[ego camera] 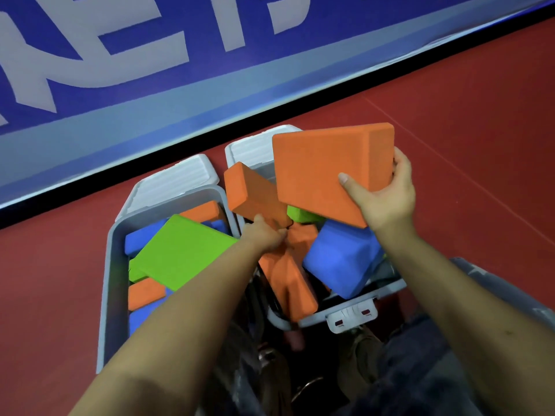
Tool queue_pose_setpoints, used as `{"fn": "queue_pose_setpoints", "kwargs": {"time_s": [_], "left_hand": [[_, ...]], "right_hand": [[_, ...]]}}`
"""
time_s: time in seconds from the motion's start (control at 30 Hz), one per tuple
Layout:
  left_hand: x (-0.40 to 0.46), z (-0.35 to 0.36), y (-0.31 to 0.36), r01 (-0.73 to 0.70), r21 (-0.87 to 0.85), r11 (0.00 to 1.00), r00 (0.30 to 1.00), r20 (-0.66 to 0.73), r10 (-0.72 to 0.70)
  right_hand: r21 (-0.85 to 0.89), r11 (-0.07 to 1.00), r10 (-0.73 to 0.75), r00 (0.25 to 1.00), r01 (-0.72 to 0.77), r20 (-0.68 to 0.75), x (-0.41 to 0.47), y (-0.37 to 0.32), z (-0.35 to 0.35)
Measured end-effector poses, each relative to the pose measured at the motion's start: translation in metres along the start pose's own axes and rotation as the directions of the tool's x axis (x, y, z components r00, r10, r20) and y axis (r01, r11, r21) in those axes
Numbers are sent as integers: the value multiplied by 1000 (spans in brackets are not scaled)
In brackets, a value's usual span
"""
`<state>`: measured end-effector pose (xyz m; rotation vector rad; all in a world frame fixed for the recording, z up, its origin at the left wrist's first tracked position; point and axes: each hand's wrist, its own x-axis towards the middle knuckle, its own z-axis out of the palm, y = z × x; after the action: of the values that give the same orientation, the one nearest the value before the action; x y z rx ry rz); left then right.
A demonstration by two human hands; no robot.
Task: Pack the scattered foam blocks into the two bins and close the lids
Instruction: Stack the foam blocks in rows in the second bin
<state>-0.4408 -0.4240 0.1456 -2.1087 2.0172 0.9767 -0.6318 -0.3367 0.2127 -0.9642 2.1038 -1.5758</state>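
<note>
Two grey bins stand side by side on the red floor, both with lids open at the far end. The left bin [107, 295] holds a green block [183, 250] on top of blue and orange ones. The right bin [354, 310] holds a blue block [339, 259], an orange block [288, 280] and a green one [300, 214]. My right hand [384, 196] grips a large orange block [324, 169] above the right bin. My left hand [264, 235] grips the lower end of a smaller orange block [249, 190] between the bins.
A blue wall banner [150, 85] with white lettering runs along the far side, edged by a black strip. The white lids [180, 175] lean back toward it. Red floor extends to the left and right. My knees and shoes are below the bins.
</note>
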Motion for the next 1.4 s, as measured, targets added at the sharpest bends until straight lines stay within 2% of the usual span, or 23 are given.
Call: {"fn": "queue_pose_setpoints", "kwargs": {"time_s": [0.03, 0.1, 0.2, 0.3, 0.43, 0.57, 0.73, 0.83, 0.93, 1.0, 1.07, 1.17, 1.23, 1.3, 1.4], "left_hand": [[1, 8, 4, 42, 26, 999, 999, -22, -41], [-1, 20, 7, 102, 104, 989, 985, -152, -86], [1, 31, -1, 155, 90, 984, 944, -309, -120], [4, 30, -1, 174, 105, 979, 943, -303, -135], [11, 19, 12, 202, 60, 977, 958, -221, -185], [15, 12, 27, 85, 9, 996, 987, -139, -83], [1, -2, 27, 72, -148, 986, 980, -173, -97], [-7, -20, 21, -88, -198, 976, 953, -301, 25], [-12, -49, 20, -266, -243, 933, 880, -457, 132], [-10, -68, 22, -353, -322, 878, 835, -533, 140], [-7, -80, 27, -399, -442, 803, 804, -589, 76], [5, -79, 37, -366, -542, 757, 770, -633, -81], [16, -63, 40, -294, -609, 737, 794, -585, -166], [26, -38, 36, -159, -647, 746, 839, -486, -243], [33, -10, 23, -25, -656, 754, 844, -418, -336]], "right_hand": [[-8, 1000, -6, 999, 6, -34, 4, 1, -4], [-49, 998, -35, 995, 31, -90, 10, 4, -12], [-96, 995, -35, 992, 23, -121, 20, 12, -22], [-113, 993, 13, 993, -27, -118, 30, 21, -30], [-118, 991, 43, 993, -56, -110, 34, 20, -32], [-116, 991, 50, 993, -62, -103, 34, 15, -33], [-162, 986, 37, 998, -46, -54, 31, 13, -35], [-200, 979, 33, 996, -49, -83, 31, 12, -38], [-206, 977, 38, 993, -61, -114, 32, 9, -39], [-189, 980, 48, 991, -71, -124, 32, 7, -37], [-176, 982, 53, 991, -73, -119, 30, 6, -35], [-173, 982, 54, 994, -70, -96, 26, 5, -31], [-178, 982, 50, 997, -61, -62, 24, 6, -28], [-182, 982, 41, 999, -43, -18, 23, 8, -26], [-185, 983, 24, 1000, -24, -1, 23, 11, -26]]}}
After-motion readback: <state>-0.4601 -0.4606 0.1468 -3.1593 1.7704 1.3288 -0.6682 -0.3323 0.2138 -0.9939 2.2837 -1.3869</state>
